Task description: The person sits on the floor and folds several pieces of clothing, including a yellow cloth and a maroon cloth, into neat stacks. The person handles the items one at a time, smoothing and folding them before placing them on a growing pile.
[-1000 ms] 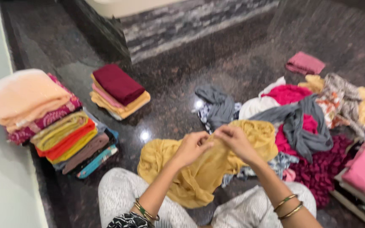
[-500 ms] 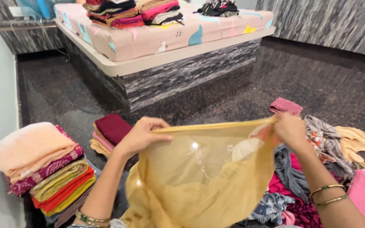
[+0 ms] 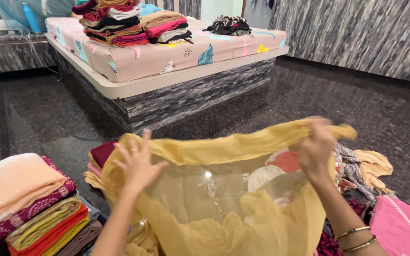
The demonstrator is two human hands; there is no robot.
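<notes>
We hold a sheer yellow scarf (image 3: pixel 224 199) stretched out in front of us, its top edge pulled level between our two hands so the cloth hangs flat and see-through. Our left hand (image 3: pixel 137 163) is at the left corner, fingers spread with the cloth draped over the palm — whether it pinches the edge we cannot tell. Our right hand (image 3: pixel 316 149) is closed on the bunched right end, well apart from the left. Below on the left sits a stack of folded cloths (image 3: pixel 29 204), peach on top, squared up neatly. A loose heap of unfolded clothes (image 3: pixel 357 166) lies to the right, a pink cloth (image 3: pixel 399 227) beside it. Farther off, the bed (image 3: pixel 167 57) carries more folded piles (image 3: pixel 129 21) — kept off the dark stone floor (image 3: pixel 347 104).
</notes>
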